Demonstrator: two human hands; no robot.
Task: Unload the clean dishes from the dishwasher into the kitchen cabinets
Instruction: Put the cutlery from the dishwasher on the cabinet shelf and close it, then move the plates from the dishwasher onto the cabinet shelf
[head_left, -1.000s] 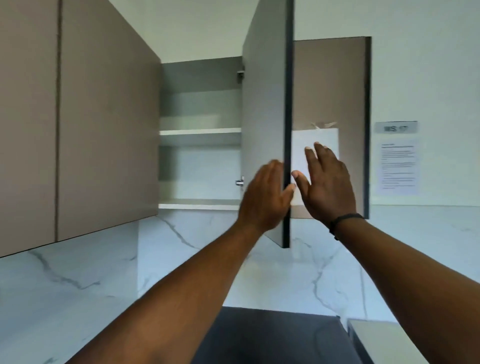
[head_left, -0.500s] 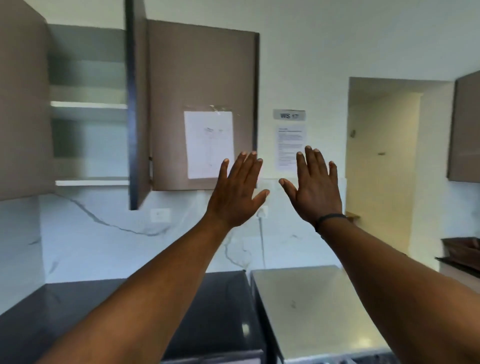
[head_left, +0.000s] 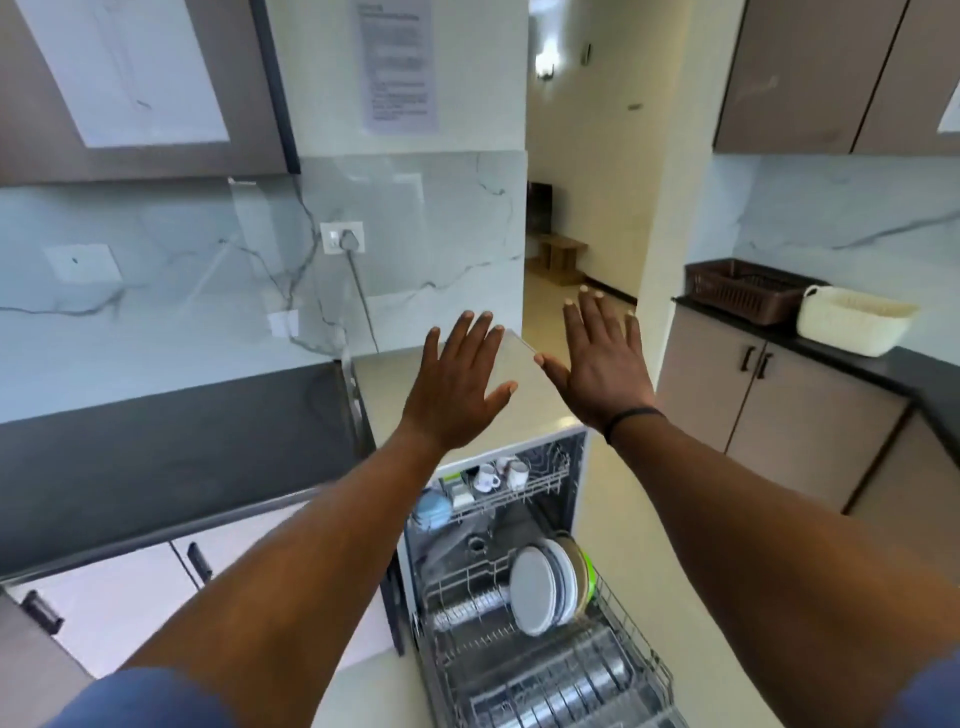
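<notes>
Both hands are held out ahead with fingers straight and spread, palms facing away, holding nothing: the left hand (head_left: 457, 387) and the right hand (head_left: 602, 364) sit side by side, thumbs nearly meeting, just as they did half a second ago. What has changed is the view behind them: earlier they were raised before the wall cabinet and its taped sheet, and now the gaze has dropped, so that cabinet (head_left: 140, 88) has slid to the top left and the open dishwasher (head_left: 519, 571) shows below the forearms. Its upper rack (head_left: 498, 493) carries white mugs (head_left: 501, 474) and a bluish bowl (head_left: 432, 512); the lower rack (head_left: 550, 665) is pulled out, with a row of pale plates (head_left: 545, 584) standing on edge and a green one behind them. Nothing lies between the hands and the racks. A light countertop (head_left: 395, 374) lies under the hands, a dark one (head_left: 156, 447) to the left. On the far right counter, a brown basket (head_left: 743, 291) stands just beside a cream basket (head_left: 852, 325). A dark band circles the right wrist (head_left: 631, 418); blue sleeves edge the bottom corners.
</notes>
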